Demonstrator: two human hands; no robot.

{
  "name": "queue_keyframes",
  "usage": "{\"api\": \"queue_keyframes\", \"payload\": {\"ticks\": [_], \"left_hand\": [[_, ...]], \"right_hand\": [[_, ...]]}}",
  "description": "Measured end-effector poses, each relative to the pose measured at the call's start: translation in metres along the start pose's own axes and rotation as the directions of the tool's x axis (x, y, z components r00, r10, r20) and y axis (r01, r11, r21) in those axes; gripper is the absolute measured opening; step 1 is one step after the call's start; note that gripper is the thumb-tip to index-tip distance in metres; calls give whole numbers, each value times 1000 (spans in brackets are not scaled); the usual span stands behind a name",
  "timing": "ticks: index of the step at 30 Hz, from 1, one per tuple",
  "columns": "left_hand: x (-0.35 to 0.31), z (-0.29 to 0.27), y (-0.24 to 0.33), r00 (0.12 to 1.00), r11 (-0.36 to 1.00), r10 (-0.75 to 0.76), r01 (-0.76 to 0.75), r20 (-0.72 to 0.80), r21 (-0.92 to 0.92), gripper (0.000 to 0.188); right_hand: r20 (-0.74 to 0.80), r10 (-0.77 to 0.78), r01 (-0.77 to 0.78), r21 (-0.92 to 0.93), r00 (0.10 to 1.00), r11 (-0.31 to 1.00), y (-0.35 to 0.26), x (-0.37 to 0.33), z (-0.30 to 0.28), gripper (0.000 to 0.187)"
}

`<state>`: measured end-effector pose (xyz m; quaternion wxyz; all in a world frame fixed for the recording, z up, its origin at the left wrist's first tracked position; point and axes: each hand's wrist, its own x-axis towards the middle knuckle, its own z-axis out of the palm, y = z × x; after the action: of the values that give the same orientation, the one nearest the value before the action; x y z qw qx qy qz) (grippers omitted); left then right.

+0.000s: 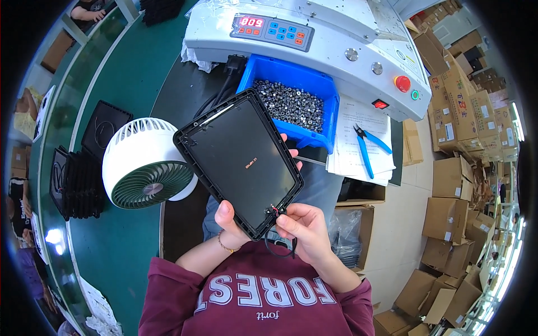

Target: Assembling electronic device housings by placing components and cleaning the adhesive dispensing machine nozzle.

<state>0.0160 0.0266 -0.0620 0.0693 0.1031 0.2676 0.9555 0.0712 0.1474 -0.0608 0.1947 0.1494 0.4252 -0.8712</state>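
A black rectangular plastic housing [241, 157] with a raised rim is held tilted above my lap. My left hand [230, 224] grips it from underneath, its thumb on the near left edge and its fingertips showing past the right edge. At the housing's near corner, my right hand [307, 231] pinches a thin black cable [278, 252] between thumb and forefinger. Small red and dark wires show at that corner, by the cable's end. The cable loops down below the housing. Just beyond the housing is a blue bin [334, 120] full of small metal nuts or similar fasteners.
A white machine [336, 61] with a keypad and red button stands ahead. Blue-handled cutters [367, 151] lie on papers [350, 120] at right. A white fan [143, 140] stands left, beside stacked black housings [78, 185] on the green table [129, 246]. Cardboard boxes [448, 207] line the right.
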Motion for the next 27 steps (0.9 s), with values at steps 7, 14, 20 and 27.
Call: {"api": "queue_keyframes", "payload": {"ticks": [7, 14, 20, 27], "left_hand": [[-4, 4, 3, 999, 998, -25, 23, 29, 64, 107], [-3, 0, 3, 1000, 998, -25, 26, 12, -63, 110], [-5, 7, 9, 997, 998, -7, 3, 73, 57, 112], [-7, 8, 10, 1000, 997, -10, 10, -7, -74, 116]], "right_hand": [[77, -89, 88, 13, 993, 996, 5, 3, -3, 7], [64, -87, 88, -12, 994, 996, 1, 1, 2, 6], [155, -160, 152, 62, 975, 986, 10, 4, -1, 12], [151, -85, 78, 50, 985, 996, -2, 4, 6, 13]]}}
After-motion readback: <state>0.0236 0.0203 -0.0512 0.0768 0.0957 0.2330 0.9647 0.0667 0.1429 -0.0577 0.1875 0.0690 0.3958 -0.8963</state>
